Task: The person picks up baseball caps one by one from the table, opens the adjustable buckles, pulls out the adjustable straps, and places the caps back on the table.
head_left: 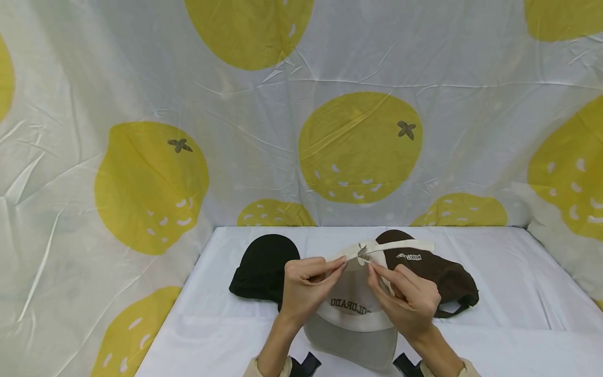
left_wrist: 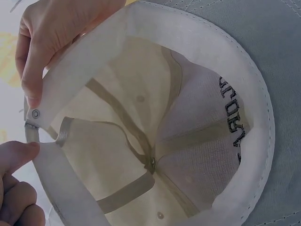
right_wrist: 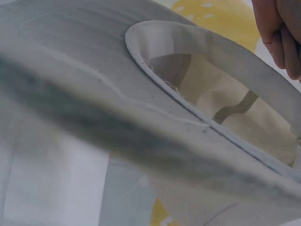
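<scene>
A pale beige baseball cap (head_left: 354,290) is held up with its inside facing me and its grey brim (head_left: 358,340) pointing down. Dark COLORADO lettering shows through the front panel, reversed. My left hand (head_left: 308,285) pinches the cap's back band on one side of the metal buckle (head_left: 363,253). On the other side, my right hand (head_left: 410,296) pinches the band between thumb and fingertips. The strap's loose end (head_left: 410,244) sticks out to the right. Seen from the left wrist, the fastening (left_wrist: 35,123) lies between both hands, above the cap's back opening.
On the white-covered table (head_left: 188,345), a black cap (head_left: 268,262) lies left of my hands. A dark brown cap (head_left: 438,272) with white lettering lies to the right, partly behind the beige one. White cloth printed with yellow fruit (head_left: 360,146) hangs behind the table.
</scene>
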### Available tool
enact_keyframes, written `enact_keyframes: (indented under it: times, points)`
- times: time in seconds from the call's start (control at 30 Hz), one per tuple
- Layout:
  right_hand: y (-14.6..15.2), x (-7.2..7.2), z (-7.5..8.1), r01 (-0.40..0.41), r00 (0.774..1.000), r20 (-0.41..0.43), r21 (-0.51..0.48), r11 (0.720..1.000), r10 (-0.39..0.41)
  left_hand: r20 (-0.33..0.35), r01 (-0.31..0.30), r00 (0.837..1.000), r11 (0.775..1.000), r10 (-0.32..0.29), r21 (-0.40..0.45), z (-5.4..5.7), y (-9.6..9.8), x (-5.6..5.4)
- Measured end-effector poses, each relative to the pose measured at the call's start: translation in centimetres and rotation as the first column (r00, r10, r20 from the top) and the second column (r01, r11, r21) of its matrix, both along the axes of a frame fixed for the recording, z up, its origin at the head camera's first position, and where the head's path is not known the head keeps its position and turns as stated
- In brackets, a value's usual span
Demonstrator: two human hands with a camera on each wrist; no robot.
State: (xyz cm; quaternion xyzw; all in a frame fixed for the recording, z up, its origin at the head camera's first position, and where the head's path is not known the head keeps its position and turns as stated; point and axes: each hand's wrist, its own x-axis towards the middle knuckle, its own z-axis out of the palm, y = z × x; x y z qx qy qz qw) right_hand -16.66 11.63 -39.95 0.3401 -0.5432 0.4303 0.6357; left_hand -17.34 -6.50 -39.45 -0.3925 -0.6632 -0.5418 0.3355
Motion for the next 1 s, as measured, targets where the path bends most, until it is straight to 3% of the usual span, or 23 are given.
enact_keyframes:
  times: [0.53, 0.73, 1.0]
  points:
    - [0.5, 0.3, -0.1, -0.016, 0.999, 0.046, -0.010, 1.000, 0.017, 0.012, 0.032, 0.999, 0.998, -0.032, -0.057, -0.1, 0.7, 0.4]
    - [0.9, 0.3, -0.2, -0.018, 0.997, 0.080, -0.056, 0.998, 0.022, 0.003, 0.035, 0.999, 0.996, -0.035, -0.082, -0.1, 0.7, 0.5]
    - [1.3, 0.0, 0.3, 0.007, 0.997, 0.081, -0.105, 0.994, 0.002, 0.074, 0.006, 0.997, 1.000, -0.007, 0.015, 0.0, -0.5, 0.1]
